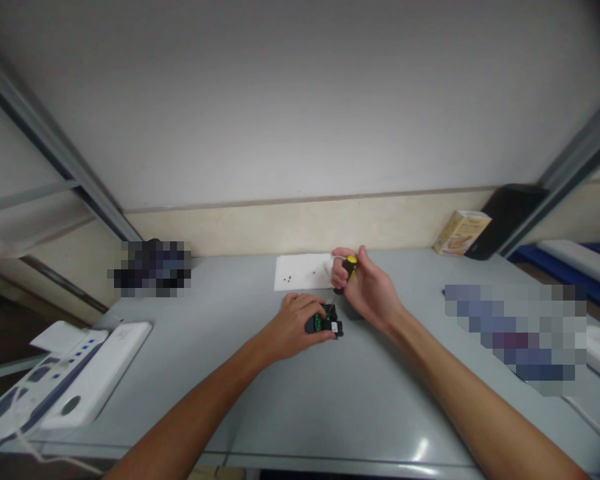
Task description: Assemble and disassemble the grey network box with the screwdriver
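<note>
- Head view: I have both bare forearms reaching in from the near edge of the grey table (pixel 205 400), meeting near its middle.
- Left arm comes up from the lower left; the left hand (pixel 300 323) lies low, back upward, fingers bent over the far side and thumb along the near side.
- Its grip is closed to the width of a small black device (pixel 334 327) with a green circuit board (pixel 318 323) showing (from out here I can't make out what the device is).
- Right arm comes in from the lower right; I see the right hand (pixel 373 290) raised above the table, inner side turned left, thumb pointing up.
- Its fingers are curled round the yellow-and-black handle of a screwdriver (pixel 351 265), leaving the handle's top end visible.
- The screwdriver slants down toward the device; I cannot tell whether its tip touches.
- The device sits in front of a white sheet (pixel 305 263), just beyond the left fingers, with several tiny dark bits (pixel 288 279) on it.
</note>
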`<action>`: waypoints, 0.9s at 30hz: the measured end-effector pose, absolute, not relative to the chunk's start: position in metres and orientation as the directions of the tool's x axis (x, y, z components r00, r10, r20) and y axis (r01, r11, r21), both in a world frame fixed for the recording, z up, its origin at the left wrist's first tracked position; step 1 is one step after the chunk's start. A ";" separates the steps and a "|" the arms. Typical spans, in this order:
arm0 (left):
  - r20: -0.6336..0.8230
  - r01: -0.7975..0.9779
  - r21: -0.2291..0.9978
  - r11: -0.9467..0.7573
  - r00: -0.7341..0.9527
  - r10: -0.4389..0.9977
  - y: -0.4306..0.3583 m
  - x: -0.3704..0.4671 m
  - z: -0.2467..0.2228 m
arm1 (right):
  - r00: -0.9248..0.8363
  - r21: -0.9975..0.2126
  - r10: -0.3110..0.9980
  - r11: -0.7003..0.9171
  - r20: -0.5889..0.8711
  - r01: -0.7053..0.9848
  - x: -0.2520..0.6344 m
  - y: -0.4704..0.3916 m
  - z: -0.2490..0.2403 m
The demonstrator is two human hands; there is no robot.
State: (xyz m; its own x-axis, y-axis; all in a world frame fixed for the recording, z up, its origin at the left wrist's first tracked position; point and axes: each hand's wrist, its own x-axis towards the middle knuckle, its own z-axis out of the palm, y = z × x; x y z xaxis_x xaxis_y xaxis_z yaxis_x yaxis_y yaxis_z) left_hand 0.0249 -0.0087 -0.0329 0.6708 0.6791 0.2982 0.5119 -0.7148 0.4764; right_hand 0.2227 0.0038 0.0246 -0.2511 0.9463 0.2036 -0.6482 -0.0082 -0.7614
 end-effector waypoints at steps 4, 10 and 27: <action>0.287 0.519 0.485 -0.704 0.666 0.689 -0.009 0.025 -0.032 | -0.274 -0.783 0.940 -0.011 0.204 -0.622 0.224 0.000 0.028; 0.257 0.542 0.514 -0.665 0.642 0.722 -0.010 0.026 -0.030 | -0.235 -0.777 0.944 0.034 0.232 -0.629 0.220 0.003 0.023; 0.263 0.526 0.513 -0.678 0.655 0.708 -0.010 0.026 -0.030 | -0.301 -0.756 0.937 -0.067 0.177 -0.651 0.223 0.005 0.023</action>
State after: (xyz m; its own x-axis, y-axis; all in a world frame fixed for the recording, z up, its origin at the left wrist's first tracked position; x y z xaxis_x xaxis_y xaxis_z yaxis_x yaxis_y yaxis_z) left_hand 0.0260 -0.0099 -0.0305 0.6554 0.7080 0.2630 0.5264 -0.6779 0.5131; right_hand 0.2232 0.0045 0.0233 -0.3013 0.9369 0.1772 -0.6515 -0.0666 -0.7558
